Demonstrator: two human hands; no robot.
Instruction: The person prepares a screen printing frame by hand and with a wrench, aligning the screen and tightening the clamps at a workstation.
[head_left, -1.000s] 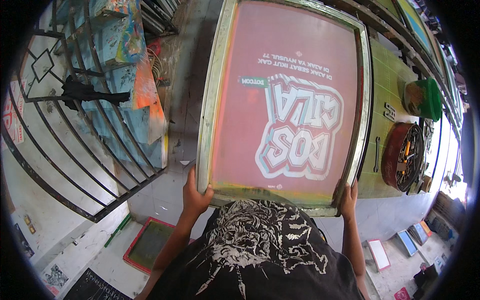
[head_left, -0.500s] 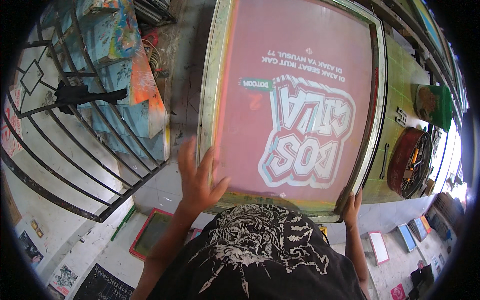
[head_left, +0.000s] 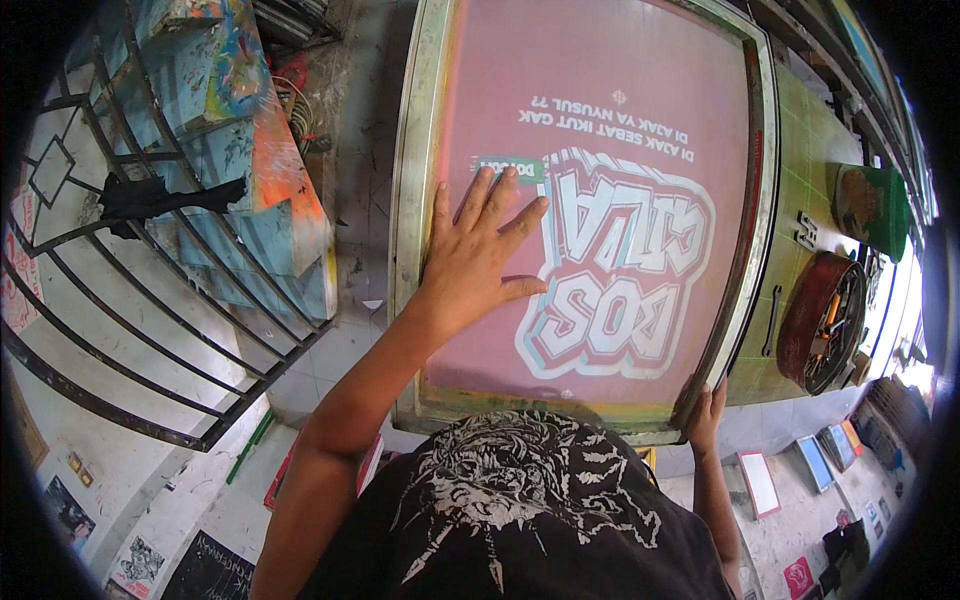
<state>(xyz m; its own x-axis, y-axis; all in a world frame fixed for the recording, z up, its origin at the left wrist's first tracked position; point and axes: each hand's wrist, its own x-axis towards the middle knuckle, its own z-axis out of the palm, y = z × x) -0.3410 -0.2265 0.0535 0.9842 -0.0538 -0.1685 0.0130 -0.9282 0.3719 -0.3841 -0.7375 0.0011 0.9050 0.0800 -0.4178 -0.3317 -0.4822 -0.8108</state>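
Observation:
In front of me lies a large screen-printing frame with pink mesh. White block lettering fills its right half, upside down to me. My left hand is open, palm down with fingers spread, over the left part of the mesh. Its fingertips reach a small green patch and partly cover it. Whether the palm presses on the mesh I cannot tell. My right hand grips the near right corner of the frame, its fingers along the outer edge.
On the green work surface at right are a round red tin of tools, a green container and a wrench. Black metal bars and a paint-stained blue and orange block stand at left.
My left hand has moved from the frame's left edge forward and right over the mesh, with fingers spread. My right hand stays at the near right corner.

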